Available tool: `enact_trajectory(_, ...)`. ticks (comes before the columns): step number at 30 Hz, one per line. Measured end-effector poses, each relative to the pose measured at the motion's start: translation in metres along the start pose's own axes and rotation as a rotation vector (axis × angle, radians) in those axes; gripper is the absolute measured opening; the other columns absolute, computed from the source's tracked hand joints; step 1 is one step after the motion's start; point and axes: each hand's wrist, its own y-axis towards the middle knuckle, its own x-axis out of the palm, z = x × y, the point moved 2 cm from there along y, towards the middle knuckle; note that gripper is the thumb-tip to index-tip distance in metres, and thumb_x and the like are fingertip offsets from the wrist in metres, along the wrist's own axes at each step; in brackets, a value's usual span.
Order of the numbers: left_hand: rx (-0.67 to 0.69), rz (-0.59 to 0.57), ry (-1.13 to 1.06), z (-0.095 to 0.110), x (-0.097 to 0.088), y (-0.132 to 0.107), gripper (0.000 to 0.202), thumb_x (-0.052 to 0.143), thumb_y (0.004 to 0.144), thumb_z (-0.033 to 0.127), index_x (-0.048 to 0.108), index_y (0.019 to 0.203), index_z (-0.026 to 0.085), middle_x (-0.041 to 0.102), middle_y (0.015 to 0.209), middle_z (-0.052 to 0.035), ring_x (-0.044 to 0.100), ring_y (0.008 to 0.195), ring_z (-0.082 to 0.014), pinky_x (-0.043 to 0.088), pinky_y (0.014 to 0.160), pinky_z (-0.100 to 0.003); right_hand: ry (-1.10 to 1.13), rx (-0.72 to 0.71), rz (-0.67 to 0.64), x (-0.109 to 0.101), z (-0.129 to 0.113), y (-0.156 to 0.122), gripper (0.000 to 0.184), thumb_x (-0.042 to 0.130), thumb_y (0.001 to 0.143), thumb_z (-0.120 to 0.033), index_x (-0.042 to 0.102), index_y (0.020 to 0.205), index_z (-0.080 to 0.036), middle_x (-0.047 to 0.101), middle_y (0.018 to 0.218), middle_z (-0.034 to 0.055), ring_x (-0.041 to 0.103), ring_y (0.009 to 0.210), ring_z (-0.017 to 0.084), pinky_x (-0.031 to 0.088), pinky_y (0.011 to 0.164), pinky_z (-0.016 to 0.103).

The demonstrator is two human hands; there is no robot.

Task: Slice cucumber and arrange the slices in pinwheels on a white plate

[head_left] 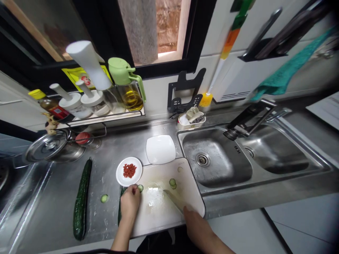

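We find the left hand partly hiding one cucumber, the right hand covering the handle of the knife, and the teal cloth blurred.

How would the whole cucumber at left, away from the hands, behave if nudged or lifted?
The cucumber would probably roll if nudged sideways, given its rounded sides, though its slight bend might check that. It likely lifts stiffly, being thick along its length. Shiny skin suggests it may be slippery.
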Motion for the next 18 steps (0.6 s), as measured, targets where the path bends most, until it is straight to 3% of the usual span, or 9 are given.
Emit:
enact_trajectory(3, 0.116, -0.059, -0.128, 0.022, 0.006, -0.001, 0.018, 0.051, 0.079, 0.028, 0.066, 0.085, 0.021, 0.068, 0.074, -0.0015, 0.06, 0.068, -0.0154, 0.039, 0.066, -0.023, -0.002, 0.009, -0.005, 0.0, 0.0, -0.001, 0.059, 0.033, 0.076, 0.003, 0.047, 0.132, -0.009, 0.062, 0.117, 0.0163, 0.058, 0.107, 0.023, 0.044, 0.089, 0.03)
enact_trajectory(9, 0.422, -0.332, -0.218, 0.097, 0.033, 0.0, 0.01, 0.054, 0.076, 0.022, 0.064, 0.077, 0.018, 0.059, 0.07, 0.0012, 0.052, 0.065, -0.0112, 0.037, 0.062, -0.021, -0.027, 0.037, -0.039, -0.006, -0.006, -0.001, 0.06, 0.031, 0.076, 0.005, 0.046, 0.133, -0.01, 0.063, 0.114, 0.0157, 0.06, 0.104, 0.022, 0.045, 0.087, 0.029)
enact_trajectory(13, 0.395, -0.43, -0.068, 0.127, 0.052, 0.001, 0.007, 0.06, 0.07, 0.016, 0.065, 0.075, 0.018, 0.06, 0.072, -0.0001, 0.052, 0.067, -0.0119, 0.035, 0.063, -0.022, -0.036, 0.036, -0.038, -0.008, -0.008, -0.003, 0.058, 0.03, 0.076, 0.005, 0.049, 0.129, -0.008, 0.065, 0.111, 0.0165, 0.061, 0.101, 0.023, 0.046, 0.083, 0.028)
enact_trajectory(18, 0.257, -0.439, 0.035, 0.138, 0.065, -0.002, 0.008, 0.059, 0.072, 0.018, 0.066, 0.075, 0.018, 0.065, 0.081, -0.004, 0.057, 0.074, -0.0143, 0.036, 0.065, -0.024, -0.004, 0.024, -0.002, -0.006, -0.006, -0.004, 0.055, 0.031, 0.077, 0.003, 0.05, 0.128, -0.008, 0.065, 0.11, 0.0165, 0.061, 0.101, 0.023, 0.045, 0.084, 0.027)
